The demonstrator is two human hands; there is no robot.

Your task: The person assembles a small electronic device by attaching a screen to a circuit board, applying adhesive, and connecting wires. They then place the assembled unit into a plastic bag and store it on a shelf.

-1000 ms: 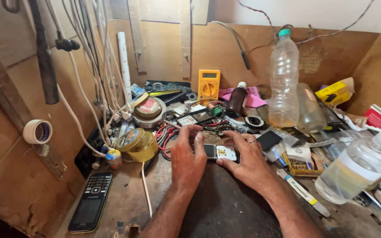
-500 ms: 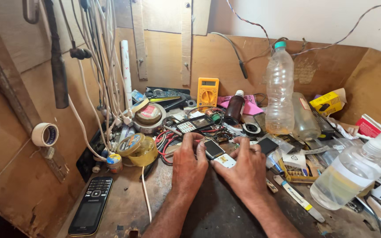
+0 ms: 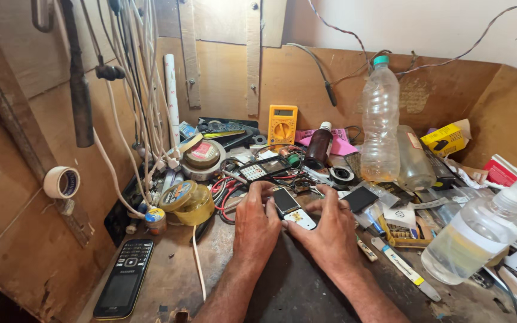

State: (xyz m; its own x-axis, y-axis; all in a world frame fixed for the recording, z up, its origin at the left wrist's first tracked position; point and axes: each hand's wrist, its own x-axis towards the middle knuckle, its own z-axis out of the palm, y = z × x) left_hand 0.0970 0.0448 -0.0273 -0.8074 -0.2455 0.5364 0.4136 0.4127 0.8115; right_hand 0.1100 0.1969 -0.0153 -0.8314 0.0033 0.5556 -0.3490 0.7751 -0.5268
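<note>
Small phone (image 3: 291, 208) now tilted diagonally, pinched between fingers of left hand (image 3: 257, 224) and right hand (image 3: 330, 233).

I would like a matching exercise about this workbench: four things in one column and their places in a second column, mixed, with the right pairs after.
Things:
1. small phone
2. black keypad phone
3. yellow multimeter
4. spray bottle

Places:
a. against the back board
b. flat at the bench's front left
c. lying on its side at the right
d. between left hand and right hand

Pairs: 1-d, 2-b, 3-a, 4-c
</note>
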